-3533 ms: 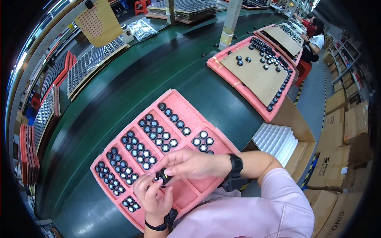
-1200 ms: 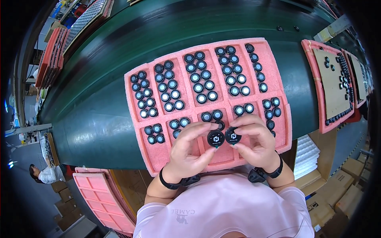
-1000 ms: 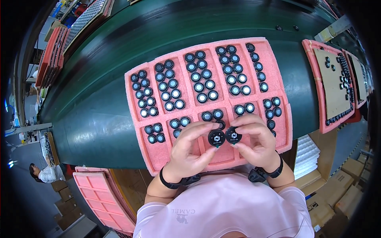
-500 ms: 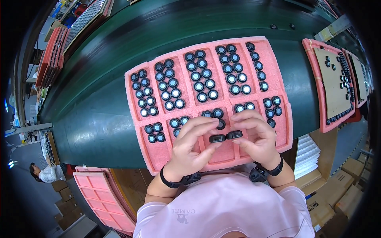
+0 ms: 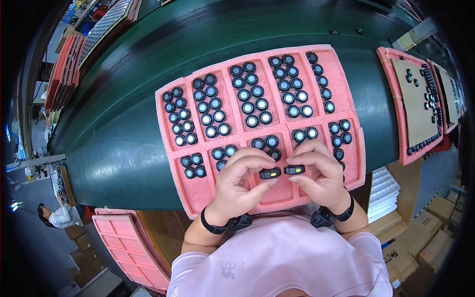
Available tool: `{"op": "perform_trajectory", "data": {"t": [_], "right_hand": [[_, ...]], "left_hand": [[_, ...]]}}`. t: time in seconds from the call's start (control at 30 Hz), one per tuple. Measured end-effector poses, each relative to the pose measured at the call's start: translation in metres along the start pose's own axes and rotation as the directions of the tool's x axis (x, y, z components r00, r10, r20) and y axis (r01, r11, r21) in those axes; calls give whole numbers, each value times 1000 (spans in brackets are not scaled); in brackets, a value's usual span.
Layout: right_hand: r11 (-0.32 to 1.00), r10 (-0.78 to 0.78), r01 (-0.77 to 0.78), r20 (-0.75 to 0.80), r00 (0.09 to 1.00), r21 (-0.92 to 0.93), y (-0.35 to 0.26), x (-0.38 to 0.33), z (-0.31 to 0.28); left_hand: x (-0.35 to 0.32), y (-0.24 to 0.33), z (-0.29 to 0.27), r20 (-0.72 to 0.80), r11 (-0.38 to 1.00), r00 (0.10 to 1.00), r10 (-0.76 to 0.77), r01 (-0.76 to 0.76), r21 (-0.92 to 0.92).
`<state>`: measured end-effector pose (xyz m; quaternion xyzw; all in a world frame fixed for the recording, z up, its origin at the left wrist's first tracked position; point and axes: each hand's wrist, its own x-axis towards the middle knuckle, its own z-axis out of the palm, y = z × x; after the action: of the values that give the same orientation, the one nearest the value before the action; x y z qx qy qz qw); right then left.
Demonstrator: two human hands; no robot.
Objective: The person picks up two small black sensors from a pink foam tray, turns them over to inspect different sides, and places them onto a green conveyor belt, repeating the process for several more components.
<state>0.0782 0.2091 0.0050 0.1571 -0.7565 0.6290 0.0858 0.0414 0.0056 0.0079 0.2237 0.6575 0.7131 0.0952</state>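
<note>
My left hand (image 5: 241,182) pinches a small round black piece (image 5: 269,173) between thumb and fingertips, held edge-on with a yellow mark on its rim. A matching black piece (image 5: 295,170), also with a yellow mark, is gripped by the thumb and fingers of my right hand (image 5: 324,174). A narrow gap separates the two pieces. Both hands are over the near part of a pink foam tray (image 5: 341,81). Rows of similar black discs with pale round centres, such as this disc (image 5: 252,121), stand in its compartments. My hands cover some of the near ones.
Under the tray runs a green conveyor surface (image 5: 118,173), with a few loose black pieces (image 5: 335,31) at its far side. Another pink tray (image 5: 410,157) with a tan board lies right. Empty pink trays (image 5: 123,242) lean lower left. A person (image 5: 62,217) is at far left.
Both held pieces have been turned, so their yellow marks now show, and they are slightly farther apart. The loose pieces at the far side have shifted a little left.
</note>
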Motion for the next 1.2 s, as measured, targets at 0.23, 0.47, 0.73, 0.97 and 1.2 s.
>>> {"op": "perform_trajectory", "data": {"t": [0.23,0.47,0.73,0.97,1.2], "right_hand": [[995,26,-16,-100,995,97,-2,-5,9],[993,-40,50,-90,995,108,2,-3,6],[996,-73,76,-61,995,53,7,-3,4],[998,55,-56,-81,995,-14,-2,-16,-17],[887,138,-227,-239,961,-402,7,-62,-86]], "left_hand": [[-5,-4,3,15,974,990,142,-142,179],[1,-2,1,116,921,957,266,-288,264],[0,-5,4,102,932,964,245,-263,250],[8,-3,15,138,947,977,163,-194,254],[22,0,35,193,961,981,21,-73,266]]}}
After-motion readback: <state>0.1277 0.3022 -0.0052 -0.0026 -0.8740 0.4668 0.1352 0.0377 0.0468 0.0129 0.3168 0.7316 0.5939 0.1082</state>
